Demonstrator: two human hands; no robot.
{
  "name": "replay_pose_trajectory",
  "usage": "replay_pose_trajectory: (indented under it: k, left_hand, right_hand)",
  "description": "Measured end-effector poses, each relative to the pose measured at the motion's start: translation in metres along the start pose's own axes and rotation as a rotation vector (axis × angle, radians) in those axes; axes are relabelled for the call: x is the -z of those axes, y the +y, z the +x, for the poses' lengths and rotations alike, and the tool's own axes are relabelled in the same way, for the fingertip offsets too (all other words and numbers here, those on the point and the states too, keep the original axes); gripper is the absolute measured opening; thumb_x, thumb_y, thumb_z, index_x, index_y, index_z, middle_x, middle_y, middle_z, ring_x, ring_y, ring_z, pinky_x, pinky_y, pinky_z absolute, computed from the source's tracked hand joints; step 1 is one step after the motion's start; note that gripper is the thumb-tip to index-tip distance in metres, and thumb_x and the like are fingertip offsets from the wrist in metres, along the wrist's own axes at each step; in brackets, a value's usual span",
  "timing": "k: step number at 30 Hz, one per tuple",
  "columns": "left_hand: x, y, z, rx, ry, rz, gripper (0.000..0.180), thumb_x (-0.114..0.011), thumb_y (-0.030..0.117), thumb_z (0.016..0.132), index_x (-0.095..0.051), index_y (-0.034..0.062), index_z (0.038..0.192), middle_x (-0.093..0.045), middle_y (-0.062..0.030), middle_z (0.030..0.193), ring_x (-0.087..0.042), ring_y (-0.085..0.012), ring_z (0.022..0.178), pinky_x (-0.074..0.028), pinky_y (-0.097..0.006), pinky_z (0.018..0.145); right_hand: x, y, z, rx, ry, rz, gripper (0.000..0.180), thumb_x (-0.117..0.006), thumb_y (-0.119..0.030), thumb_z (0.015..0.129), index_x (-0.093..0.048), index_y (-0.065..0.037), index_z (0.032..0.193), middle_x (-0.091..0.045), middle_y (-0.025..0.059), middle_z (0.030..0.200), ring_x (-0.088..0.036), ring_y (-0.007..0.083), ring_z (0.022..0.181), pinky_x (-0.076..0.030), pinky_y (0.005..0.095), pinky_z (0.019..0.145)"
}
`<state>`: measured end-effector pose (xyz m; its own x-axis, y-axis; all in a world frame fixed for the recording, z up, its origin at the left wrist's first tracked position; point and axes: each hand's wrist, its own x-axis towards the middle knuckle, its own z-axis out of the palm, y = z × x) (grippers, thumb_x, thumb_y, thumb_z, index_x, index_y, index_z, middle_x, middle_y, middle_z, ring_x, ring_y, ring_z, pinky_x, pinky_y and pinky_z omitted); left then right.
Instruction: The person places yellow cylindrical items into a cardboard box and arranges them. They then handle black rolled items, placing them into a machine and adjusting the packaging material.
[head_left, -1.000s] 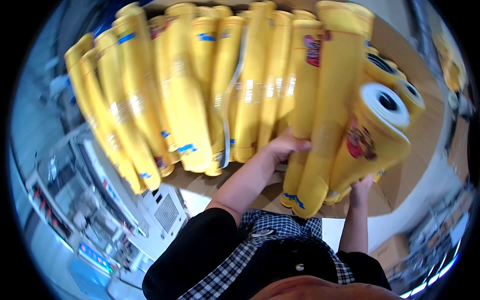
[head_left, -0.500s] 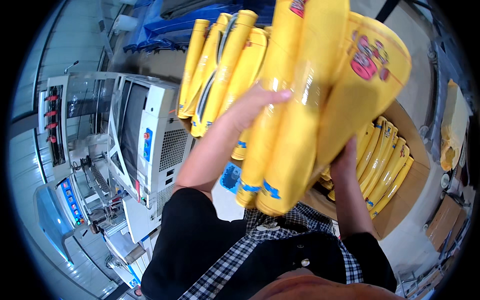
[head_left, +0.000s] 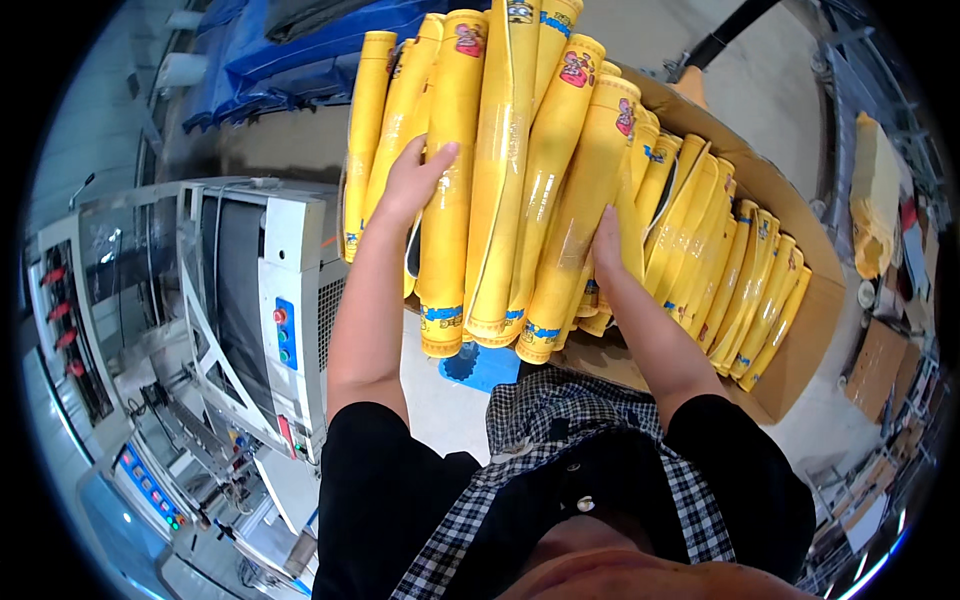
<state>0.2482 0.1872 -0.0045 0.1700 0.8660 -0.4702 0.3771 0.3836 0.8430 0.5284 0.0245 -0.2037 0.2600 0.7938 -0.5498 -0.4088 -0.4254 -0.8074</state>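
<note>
Yellow rolls (head_left: 505,200), shiny about the middle, stood bunched between the person's hands, over a cardboard box (head_left: 815,345) that they partly hid; one roll's top was cut off above. The left hand (head_left: 412,182), thumb spread, lay against the bundle's left side. The right hand (head_left: 607,245), partly hidden, pressed its right. I couldn't tell whether either hand gripped, or what bore the rolls' weight.

Includes one left hand (head_left: 408,185), one right hand (head_left: 608,245), one checked apron (head_left: 570,405), one open cardboard box (head_left: 822,340), one blue tarp (head_left: 245,75), two white rolls (head_left: 182,70), and over a dozen yellow rolls (head_left: 503,200), overlapping beyond exact count.
</note>
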Motion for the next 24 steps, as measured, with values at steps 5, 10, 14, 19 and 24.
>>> replay_pose_trajectory:
  k: [5, 10, 14, 19, 24]
  left_hand:
    - [0.034, -0.019, 0.001, 0.120, 0.087, -0.394, 0.049, -0.054, 0.031, 0.094, -0.047, -0.0022, 0.130, -0.060, -0.0124, 0.117, -0.059, -0.0194, 0.105, -0.047, -0.032, 0.090]
    - [0.067, -0.079, 0.039, -0.033, 0.224, 0.314, 0.058, -0.056, 0.032, 0.091, -0.040, -0.0018, 0.135, -0.061, -0.0206, 0.117, -0.060, -0.0298, 0.108, -0.046, -0.039, 0.093]
    - [0.068, -0.121, 0.050, -0.051, 0.355, 0.456, 0.076, -0.064, 0.039, 0.082, -0.033, 0.0013, 0.141, -0.057, -0.0297, 0.123, -0.056, -0.0404, 0.116, -0.044, -0.042, 0.098]
    - [0.082, -0.075, -0.009, -0.136, 0.409, 0.357, 0.063, -0.065, 0.028, 0.086, -0.036, 0.0049, 0.137, -0.063, -0.0229, 0.115, -0.062, -0.0338, 0.107, -0.048, -0.040, 0.091]
    - [0.111, -0.053, -0.124, -0.210, 0.445, -0.024, 0.048, -0.059, 0.018, 0.091, -0.038, 0.0015, 0.131, -0.059, -0.0103, 0.105, -0.058, -0.0160, 0.091, -0.048, -0.030, 0.081]
  right_hand:
    - [-0.036, -0.055, -0.037, 0.204, 0.344, -0.694, 0.057, -0.043, -0.040, 0.100, -0.037, 0.001, 0.140, -0.042, 0.0249, 0.134, -0.041, 0.0363, 0.124, -0.035, 0.0440, 0.102]
    - [-0.055, -0.057, -0.043, 0.187, 0.372, -1.027, 0.071, -0.047, -0.049, 0.095, -0.030, -0.001, 0.144, -0.039, 0.0236, 0.135, -0.035, 0.0412, 0.127, -0.032, 0.0536, 0.104]
    - [-0.049, -0.064, -0.034, 0.128, 0.269, -1.086, 0.076, -0.047, -0.054, 0.094, -0.029, -0.001, 0.145, -0.039, 0.0242, 0.136, -0.039, 0.0406, 0.126, -0.034, 0.0550, 0.102]
    - [0.009, -0.082, -0.036, 0.374, 0.062, -1.089, 0.074, -0.051, -0.051, 0.094, -0.035, 0.003, 0.141, -0.049, 0.0246, 0.129, -0.047, 0.0388, 0.120, -0.038, 0.0445, 0.101]
    - [0.045, -0.092, -0.065, 0.305, -0.149, -0.809, 0.076, -0.064, -0.039, 0.089, -0.032, 0.005, 0.142, -0.048, 0.0241, 0.131, -0.047, 0.0340, 0.121, -0.037, 0.0403, 0.104]
